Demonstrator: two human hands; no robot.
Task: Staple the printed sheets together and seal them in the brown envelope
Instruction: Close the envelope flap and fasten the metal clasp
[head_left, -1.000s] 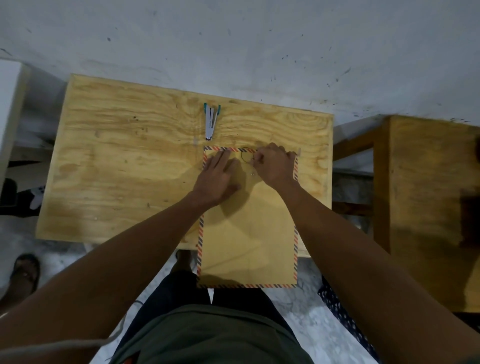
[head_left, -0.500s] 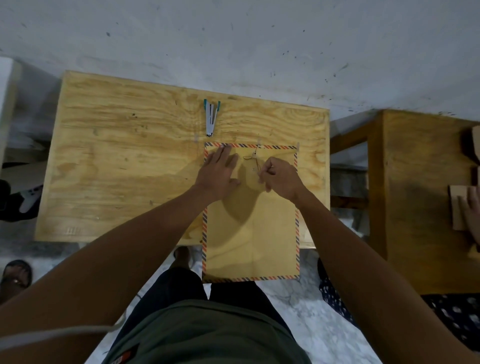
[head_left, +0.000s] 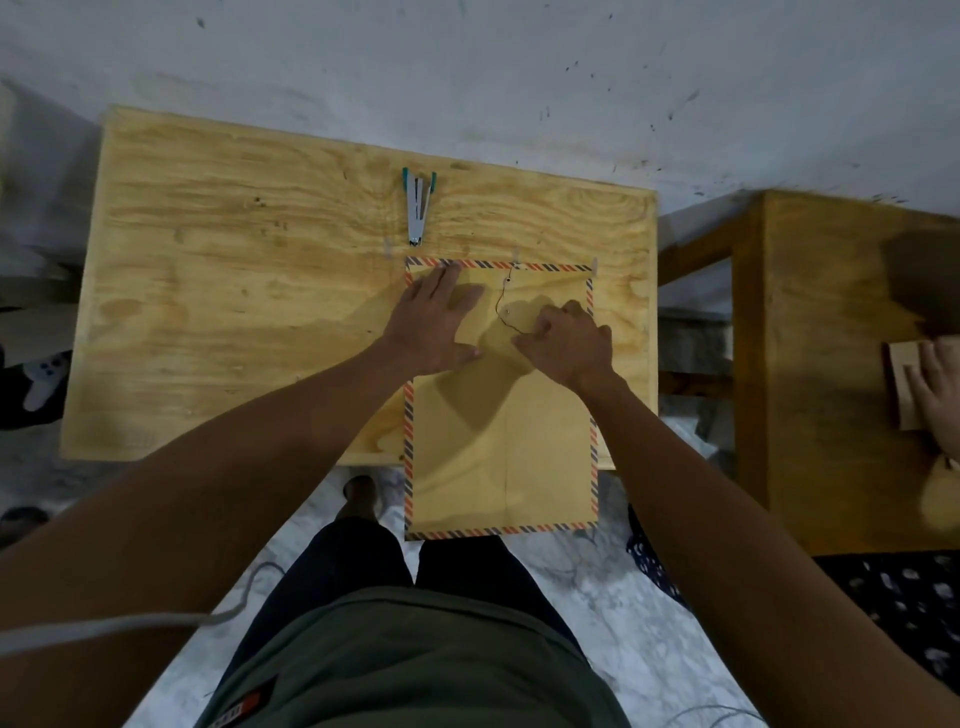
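The brown envelope is laid lengthwise on the plywood table, its near end overhanging the table's front edge, and is pinned flat at its upper left by the spread, straight fingers of the left hand, apparently so it cannot slide. The closure string is pinched in the curled fingers of the right hand, seemingly to be wound round the flap's buttons. The stapler is left just beyond the envelope's far edge, so stapling is judged done.

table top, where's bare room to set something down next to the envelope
Widest bare patch: the table left of the stapler and left hand. A narrow strip lies between the envelope and the table's right edge. Crowded around the string, where the right hand pinches.
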